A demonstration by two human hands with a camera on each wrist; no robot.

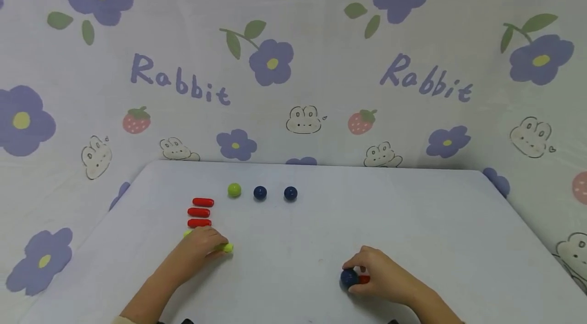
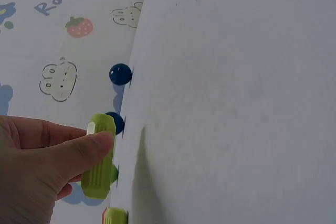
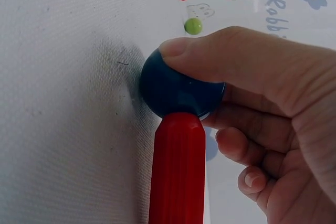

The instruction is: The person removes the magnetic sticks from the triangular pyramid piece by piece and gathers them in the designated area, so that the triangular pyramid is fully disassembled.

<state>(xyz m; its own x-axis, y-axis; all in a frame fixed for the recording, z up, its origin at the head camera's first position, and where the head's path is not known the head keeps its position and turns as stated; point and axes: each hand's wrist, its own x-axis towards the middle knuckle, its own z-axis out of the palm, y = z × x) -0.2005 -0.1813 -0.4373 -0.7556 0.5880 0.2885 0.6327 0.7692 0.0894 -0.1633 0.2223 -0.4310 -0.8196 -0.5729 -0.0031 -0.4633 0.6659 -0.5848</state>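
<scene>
Between thumb and fingers, my left hand (image 1: 199, 249) pinches a yellow-green toy rod (image 2: 97, 174), whose end pokes out past the fingertips in the head view. A second yellow-green rod (image 2: 116, 216) lies by that hand, mostly hidden behind it in the head view. On the right, my right hand (image 1: 384, 275) grips a dark blue ball (image 3: 176, 88) with thumb and fingers. Against this ball stands the end of a red rod (image 3: 178, 169), running back toward the palm. In the head view the hand covers most of this rod.
Three red rods (image 1: 199, 212) lie in a stack of rows just beyond my left hand. Farther back, a green ball (image 1: 234, 190) and two dark blue balls (image 1: 260, 192) form a line on the white table (image 1: 412, 212). A patterned cloth (image 1: 321, 84) hangs behind the table.
</scene>
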